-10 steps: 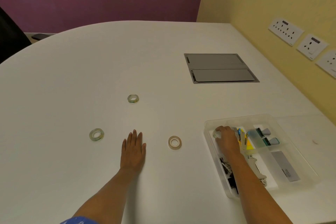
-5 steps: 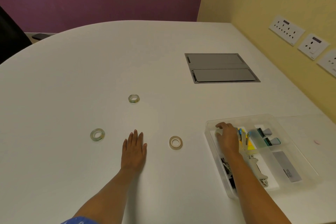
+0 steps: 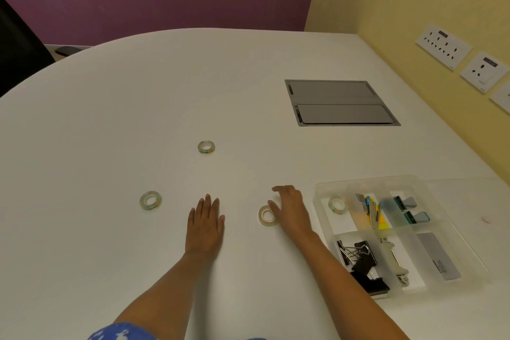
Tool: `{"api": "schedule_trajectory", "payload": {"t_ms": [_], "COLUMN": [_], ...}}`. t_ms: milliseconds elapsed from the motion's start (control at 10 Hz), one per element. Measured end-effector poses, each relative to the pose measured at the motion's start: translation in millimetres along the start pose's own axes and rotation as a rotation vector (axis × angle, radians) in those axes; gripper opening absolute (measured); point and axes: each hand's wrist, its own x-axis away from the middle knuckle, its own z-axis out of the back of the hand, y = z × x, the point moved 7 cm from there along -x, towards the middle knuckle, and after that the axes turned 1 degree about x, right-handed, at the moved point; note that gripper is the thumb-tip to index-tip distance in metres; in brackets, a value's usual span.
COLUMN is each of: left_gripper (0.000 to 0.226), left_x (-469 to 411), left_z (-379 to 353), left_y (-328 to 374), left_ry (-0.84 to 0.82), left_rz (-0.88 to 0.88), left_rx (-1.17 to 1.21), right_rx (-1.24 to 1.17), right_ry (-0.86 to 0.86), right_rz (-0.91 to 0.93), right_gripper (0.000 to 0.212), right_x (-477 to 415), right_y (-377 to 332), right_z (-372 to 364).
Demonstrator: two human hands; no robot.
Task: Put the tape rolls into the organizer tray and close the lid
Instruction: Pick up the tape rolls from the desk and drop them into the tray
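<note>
White table (image 3: 138, 119) surface carries three loose tape rolls: one far out (image 3: 206, 147), one to the left (image 3: 150, 200), and a pale roll (image 3: 267, 215) just beside the right hand (image 3: 289, 208), whose fingers are loosely spread over it, not gripping. The left hand (image 3: 205, 222) lies flat, fingers together. Nothing blocks the clear tray (image 3: 317, 188), which holds a fourth roll (image 3: 337, 204), black binder clips (image 3: 358, 254), and sticky notes (image 3: 380, 222); its lid (image 3: 469, 188) lies open.
</note>
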Motion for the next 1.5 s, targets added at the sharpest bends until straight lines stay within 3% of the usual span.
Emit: {"api": "schedule_trajectory", "payload": {"t_ms": [200,400,500,900,1100,1300,1500], "left_gripper": [0.052,0.052,0.052,0.052,0.052,0.052,0.052], "left_x": [-1,0,-1,-2,-2,-2,-2], "left_z": [1,1,1,1,1,2,3], "left_y": [-1,0,0,0,0,2,2], "left_ry": [-0.001,0.004,0.002,-0.001,0.005,-0.003,-0.009], "left_rz": [0.001,-0.001,0.002,0.002,0.006,0.005,0.008], "left_rx": [-0.023,-0.014,-0.004,0.007,-0.004,-0.001,-0.007], "right_rx": [0.15,0.2,0.153,-0.186,-0.092,0.066,0.062], "right_ry": [-0.174,-0.25,-0.19,0.156,0.276,0.124,0.017], "right_rz": [0.017,0.019,0.035,-0.076,-0.213,-0.318,-0.321], "right_gripper": [0.062,0.056,0.042,0.043,0.047,0.048,0.05], "right_x": [7,11,10,-9,-8,-2,0], "right_y": [-1,5,2,20,67,104,113], "right_z": [-37,-48,-40,70,114,99,77]}}
